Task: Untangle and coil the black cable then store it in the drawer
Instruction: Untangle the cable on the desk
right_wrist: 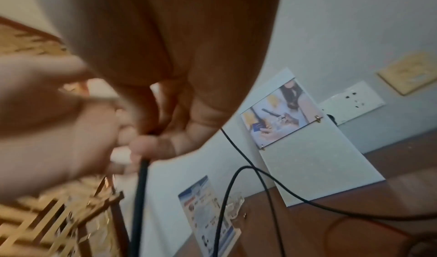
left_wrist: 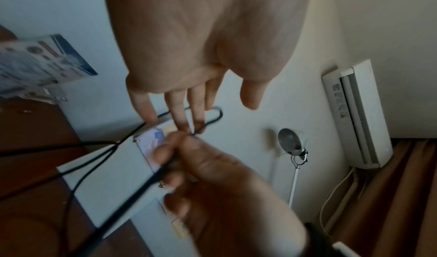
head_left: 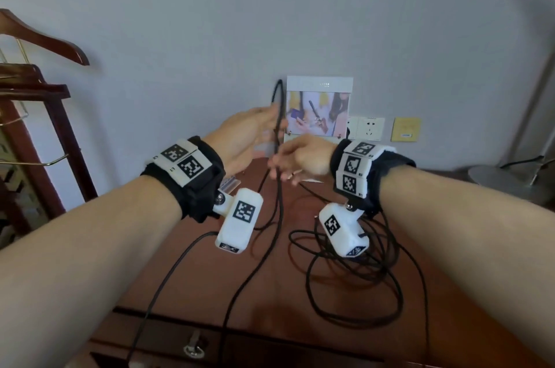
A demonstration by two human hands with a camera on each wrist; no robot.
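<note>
Nearest the head camera, the person's two forearms are reaching forward over a dark wooden desk (head_left: 270,283), each wrist wearing a black band with white marker blocks. Just beyond them the left hand (head_left: 240,139) is standing raised with its fingers (left_wrist: 179,111) straight and spread apart, a narrow loop of the black cable (head_left: 277,187) lying across them and rising above the fingertips in front of the wall. The right hand (head_left: 303,157) is sitting just beside it, slightly lower, its thumb and fingers (right_wrist: 151,145) curling together and pinching the same cable just below the left fingertips. From that pinch the cable is hanging down to the desk, where several strands are running toward the near edge and a loose tangle of loops (head_left: 357,274) is lying on the right half of the desktop, under the right wrist. One strand is trailing over the front edge, past the drawer (head_left: 168,340), which is showing a metal ring pull (head_left: 193,348) and is sitting closed. A white framed picture (head_left: 319,106) is leaning against the wall behind the hands, with a white wall socket (head_left: 368,127) and a yellow plate (head_left: 405,129) to its right. A wooden clothes stand (head_left: 36,91) is standing at the left.
</note>
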